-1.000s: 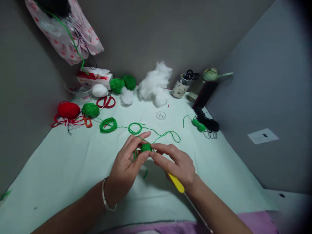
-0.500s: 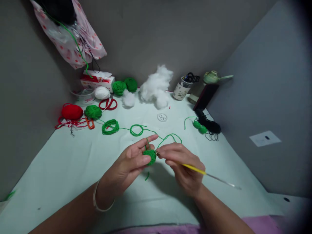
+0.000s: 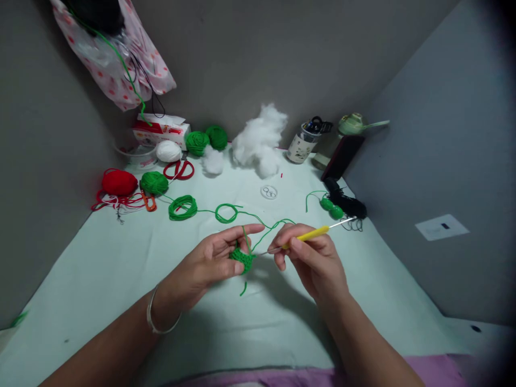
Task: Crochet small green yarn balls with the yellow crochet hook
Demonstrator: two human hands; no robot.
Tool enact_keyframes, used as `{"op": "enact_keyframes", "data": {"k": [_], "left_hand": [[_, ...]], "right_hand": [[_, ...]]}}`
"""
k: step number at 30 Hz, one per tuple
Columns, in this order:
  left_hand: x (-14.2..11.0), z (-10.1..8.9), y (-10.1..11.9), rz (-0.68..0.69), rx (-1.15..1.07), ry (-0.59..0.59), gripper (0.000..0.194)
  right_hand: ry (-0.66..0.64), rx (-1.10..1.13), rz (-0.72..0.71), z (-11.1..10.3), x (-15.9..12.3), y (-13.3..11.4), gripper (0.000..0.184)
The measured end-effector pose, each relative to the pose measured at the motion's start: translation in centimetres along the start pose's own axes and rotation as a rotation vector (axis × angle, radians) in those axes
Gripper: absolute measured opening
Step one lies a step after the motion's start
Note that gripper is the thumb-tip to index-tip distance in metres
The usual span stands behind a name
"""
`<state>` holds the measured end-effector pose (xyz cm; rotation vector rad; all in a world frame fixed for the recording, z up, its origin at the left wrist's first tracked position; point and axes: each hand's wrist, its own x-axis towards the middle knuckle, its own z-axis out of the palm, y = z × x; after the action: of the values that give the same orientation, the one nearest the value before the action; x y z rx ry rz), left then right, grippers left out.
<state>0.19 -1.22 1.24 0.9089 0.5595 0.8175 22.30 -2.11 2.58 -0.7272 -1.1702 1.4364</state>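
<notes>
Between thumb and fingers, my left hand (image 3: 205, 263) pinches a small green crochet piece (image 3: 243, 262), with its index finger stretched out to the right. Green yarn (image 3: 258, 241) passes over that finger and trails back to loose coils on the table. My right hand (image 3: 312, 255) grips a crochet hook (image 3: 312, 234) by its yellow handle, like a pen. The hook's metal tip is at the right edge of the green piece; whether it sits inside a stitch I cannot make out. A short green yarn end (image 3: 243, 289) shows just below the piece.
White stuffing (image 3: 258, 142) lies at the back. Left are red yarn (image 3: 120, 183), a green ball (image 3: 154, 183), red-handled scissors (image 3: 178, 170) and a yarn coil (image 3: 183, 208). Right are a cup (image 3: 301, 148), black yarn (image 3: 350, 205) and two small green balls (image 3: 331, 208). Grey walls surround the table.
My right hand has turned, so the hook's back end now points up and right instead of down. My left hand and the green piece have shifted slightly left.
</notes>
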Motion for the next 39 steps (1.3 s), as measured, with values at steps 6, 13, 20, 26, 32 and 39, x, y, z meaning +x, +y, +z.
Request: {"op": "enact_keyframes", "data": {"k": [6,13,20,26,32,39], "left_hand": [[0.2,0.4,-0.5,-0.049,-0.13,0.01,0.052],[0.3,0.5,-0.5,-0.057,-0.313,-0.134,0.038],[0.1,0.8,-0.7,0.009,-0.153,-0.067,0.042],[0.2,0.8,-1.1,0.043,-0.011,0.021,0.05],[0.0,0.8,-0.5,0.056,0.116,0.126,0.048],[-0.2,1.0,-0.6,0.117,0.144,0.139,0.051]], "right_hand": [[-0.064,-0.007,0.017,0.1,0.0,0.5,0.015],[-0.037,-0.064,-0.053,-0.3,0.0,0.3,0.017],[-0.056,-0.005,-0.019,0.1,-0.2,0.3,0.019],[-0.039,-0.332,-0.229,0.5,-0.6,1.4,0.016],[0.009,-0.061,-0.101,0.3,-0.2,1.6,0.017],[0.041,-0.023,-0.051,0.6,0.2,1.0,0.024]]}}
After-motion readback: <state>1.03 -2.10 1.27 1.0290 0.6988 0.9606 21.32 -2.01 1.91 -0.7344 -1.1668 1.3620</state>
